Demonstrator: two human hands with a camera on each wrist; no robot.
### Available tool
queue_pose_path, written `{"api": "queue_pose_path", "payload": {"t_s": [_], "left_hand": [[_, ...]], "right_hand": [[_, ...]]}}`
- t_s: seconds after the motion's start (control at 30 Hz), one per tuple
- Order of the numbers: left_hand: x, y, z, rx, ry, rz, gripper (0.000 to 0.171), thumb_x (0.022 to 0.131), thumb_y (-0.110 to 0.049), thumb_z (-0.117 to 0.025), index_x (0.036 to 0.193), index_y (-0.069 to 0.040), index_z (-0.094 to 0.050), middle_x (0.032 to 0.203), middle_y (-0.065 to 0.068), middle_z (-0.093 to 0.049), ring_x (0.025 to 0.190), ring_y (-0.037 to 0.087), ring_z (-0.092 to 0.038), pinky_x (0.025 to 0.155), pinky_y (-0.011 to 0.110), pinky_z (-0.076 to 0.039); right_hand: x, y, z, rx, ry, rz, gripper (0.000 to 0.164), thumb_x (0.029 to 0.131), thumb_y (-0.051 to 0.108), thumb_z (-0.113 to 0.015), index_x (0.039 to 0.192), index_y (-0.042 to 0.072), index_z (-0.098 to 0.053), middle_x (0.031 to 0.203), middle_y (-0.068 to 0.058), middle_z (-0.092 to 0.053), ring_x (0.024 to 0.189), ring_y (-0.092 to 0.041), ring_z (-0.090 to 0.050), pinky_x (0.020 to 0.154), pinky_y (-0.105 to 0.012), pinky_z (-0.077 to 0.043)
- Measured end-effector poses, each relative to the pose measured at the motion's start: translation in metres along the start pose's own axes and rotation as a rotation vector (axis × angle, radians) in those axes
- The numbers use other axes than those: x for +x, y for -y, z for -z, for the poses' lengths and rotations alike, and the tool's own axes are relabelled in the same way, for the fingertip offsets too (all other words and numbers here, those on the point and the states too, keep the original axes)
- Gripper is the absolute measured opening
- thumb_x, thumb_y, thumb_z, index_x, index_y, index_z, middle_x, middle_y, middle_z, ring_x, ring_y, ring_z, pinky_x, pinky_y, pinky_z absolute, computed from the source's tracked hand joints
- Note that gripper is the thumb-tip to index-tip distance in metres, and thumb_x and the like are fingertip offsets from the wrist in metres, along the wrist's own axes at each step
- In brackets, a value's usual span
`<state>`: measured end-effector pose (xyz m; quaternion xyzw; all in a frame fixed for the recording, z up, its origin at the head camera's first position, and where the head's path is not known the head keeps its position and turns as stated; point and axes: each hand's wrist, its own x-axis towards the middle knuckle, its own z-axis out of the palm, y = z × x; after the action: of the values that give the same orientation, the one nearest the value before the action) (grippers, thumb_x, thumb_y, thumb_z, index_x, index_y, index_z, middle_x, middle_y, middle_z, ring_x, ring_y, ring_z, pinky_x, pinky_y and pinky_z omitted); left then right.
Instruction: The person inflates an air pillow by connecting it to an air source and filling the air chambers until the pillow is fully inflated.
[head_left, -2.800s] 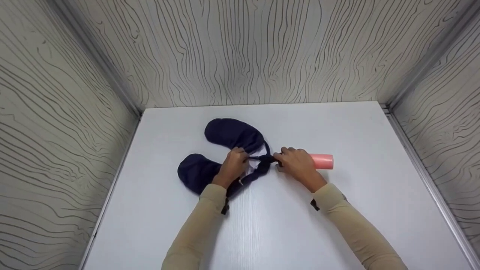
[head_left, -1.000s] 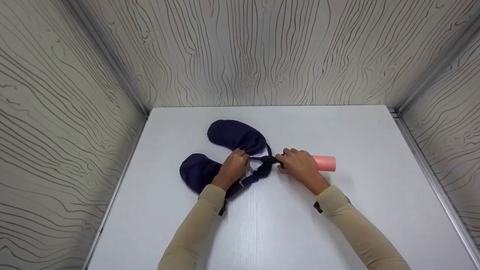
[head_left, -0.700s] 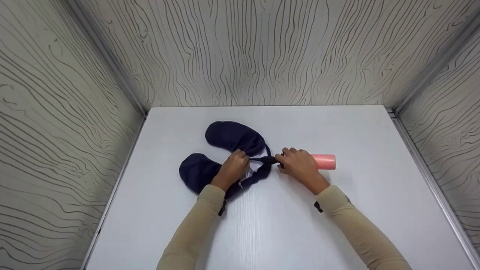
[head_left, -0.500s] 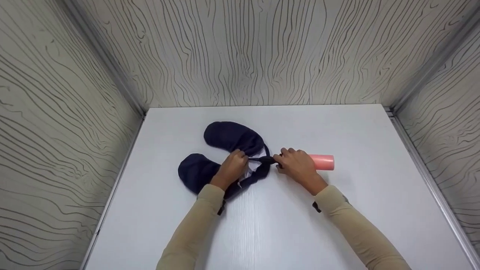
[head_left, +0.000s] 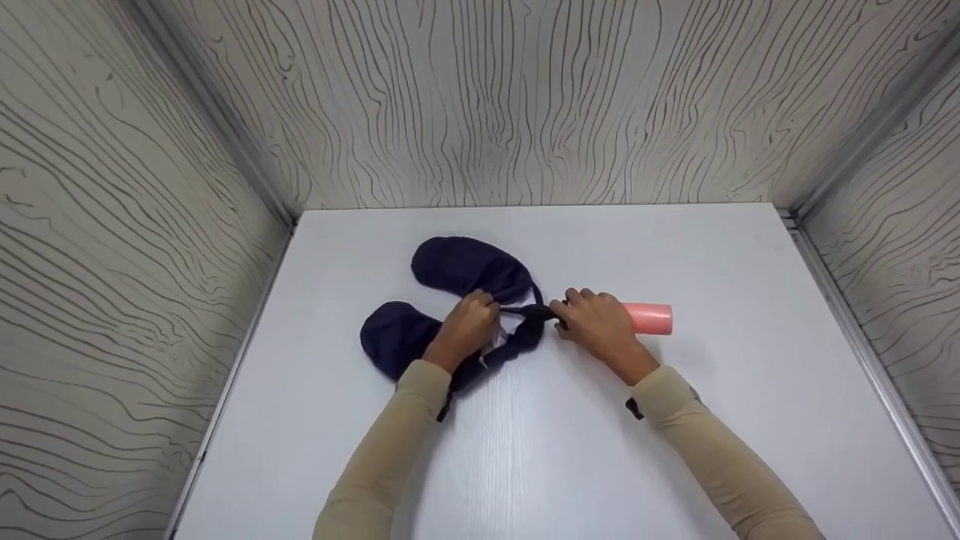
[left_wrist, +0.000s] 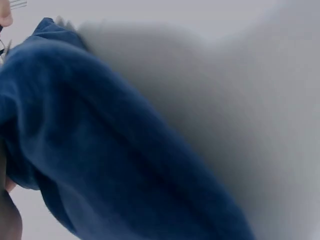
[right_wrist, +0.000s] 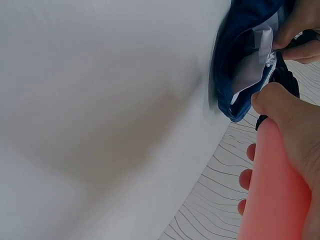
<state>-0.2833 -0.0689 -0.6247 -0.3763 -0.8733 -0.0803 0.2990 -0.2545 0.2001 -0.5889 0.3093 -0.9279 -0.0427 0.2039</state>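
A navy U-shaped neck pillow (head_left: 469, 266) lies on the white table, its two lobes toward the left. Its opened edge shows a pale inner liner (right_wrist: 251, 67) in the right wrist view. At that opening my left hand (head_left: 466, 326) pinches the pillow with thumb and fingers. A thin dark tube-like piece (head_left: 514, 309) runs from my left fingertips into a thicker black ribbed part (right_wrist: 285, 80). My right hand (head_left: 598, 326) grips a smooth pink cylinder (head_left: 651, 319), thumb near its black end. Blue fabric (left_wrist: 115, 140) fills much of the left wrist view and hides most of the left fingers.
The white table (head_left: 517, 480) ends at a wood-grain patterned back wall (head_left: 480, 105). Similar patterned panels (head_left: 97, 225) stand at both sides, with grey metal trim along the corners. Beige sleeves (head_left: 382, 457) and dark wrist straps reach in from the front.
Both hands keep their holds, and the pillow and pink cylinder stay in about the same place. The head view shifts slightly, and the gathered fabric by the black part changes shape a little.
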Motion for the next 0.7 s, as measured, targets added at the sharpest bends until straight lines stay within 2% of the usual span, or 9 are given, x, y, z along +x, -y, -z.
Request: {"api": "queue_pose_path", "payload": {"t_s": [0.2,0.3,0.43,0.57,0.7], "left_hand": [[0.003,0.007,-0.003,0.058,-0.043,0.019,0.012,0.085,-0.007,-0.083,0.083,-0.004,-0.072,0.081,0.008,-0.068,0.076,0.025,-0.063,0.071,0.035,-0.059],[0.005,0.011,0.000,0.084,-0.054,0.044,0.009,0.088,-0.005,-0.081,0.091,-0.002,-0.074,0.087,0.010,-0.069,0.081,0.026,-0.066,0.076,0.035,-0.061],[0.007,0.015,0.003,0.085,-0.046,0.097,0.008,0.092,-0.003,-0.078,0.100,0.000,-0.075,0.093,0.012,-0.070,0.084,0.027,-0.067,0.080,0.037,-0.062],[0.007,0.012,0.003,0.040,-0.058,0.155,0.014,0.091,-0.008,-0.081,0.102,-0.001,-0.077,0.094,0.011,-0.071,0.085,0.028,-0.066,0.078,0.039,-0.061],[0.011,-0.002,0.007,-0.045,-0.105,0.219,0.021,0.087,-0.010,-0.086,0.105,-0.003,-0.079,0.096,0.010,-0.070,0.086,0.028,-0.065,0.074,0.039,-0.058]], "right_hand": [[0.003,0.000,0.001,0.063,0.027,-0.048,0.040,0.085,0.036,-0.091,0.108,0.013,-0.068,0.088,-0.010,-0.067,0.073,-0.029,-0.067,0.052,-0.044,-0.055],[0.004,0.002,-0.001,0.111,0.034,-0.071,0.047,0.084,0.036,-0.091,0.116,0.010,-0.067,0.092,-0.010,-0.067,0.079,-0.030,-0.068,0.056,-0.045,-0.058],[0.003,0.002,-0.004,0.171,0.036,-0.108,0.060,0.084,0.027,-0.091,0.130,0.002,-0.063,0.102,-0.014,-0.068,0.089,-0.033,-0.069,0.069,-0.048,-0.062],[0.000,-0.001,-0.007,0.208,-0.002,-0.136,0.054,0.082,0.019,-0.090,0.123,-0.003,-0.064,0.103,-0.017,-0.068,0.091,-0.036,-0.068,0.076,-0.050,-0.062],[-0.003,-0.003,-0.009,0.191,-0.054,-0.153,0.049,0.079,0.021,-0.093,0.116,0.002,-0.067,0.097,-0.017,-0.070,0.085,-0.037,-0.067,0.072,-0.051,-0.060]]}}
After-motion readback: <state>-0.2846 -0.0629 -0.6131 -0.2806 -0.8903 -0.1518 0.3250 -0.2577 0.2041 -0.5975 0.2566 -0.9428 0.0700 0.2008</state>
